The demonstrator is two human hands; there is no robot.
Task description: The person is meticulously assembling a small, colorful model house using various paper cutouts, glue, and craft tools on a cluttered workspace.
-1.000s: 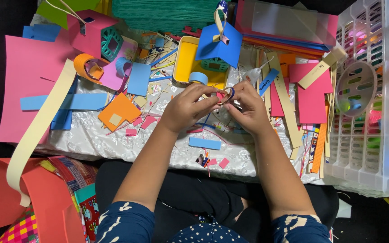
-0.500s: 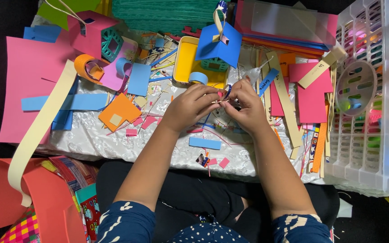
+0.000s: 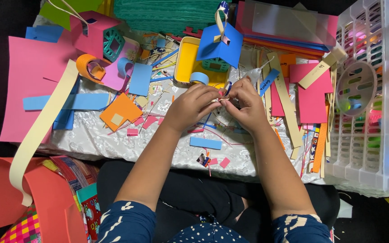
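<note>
Both hands are barely shifting: left hand and right hand are staying pinched shut on a small pink paper piece, near the blue paper house; fiddling is continuing.

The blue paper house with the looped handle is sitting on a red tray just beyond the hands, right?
Not quite. In the head view the tray is yellow, not red. The blue paper house with the looped handle does sit on it, just beyond the hands: left, right.

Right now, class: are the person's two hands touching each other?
Touching. The head view shows the left hand and the right hand meeting at their fingertips, pinched together on something small, with no gap visible between them.
</note>
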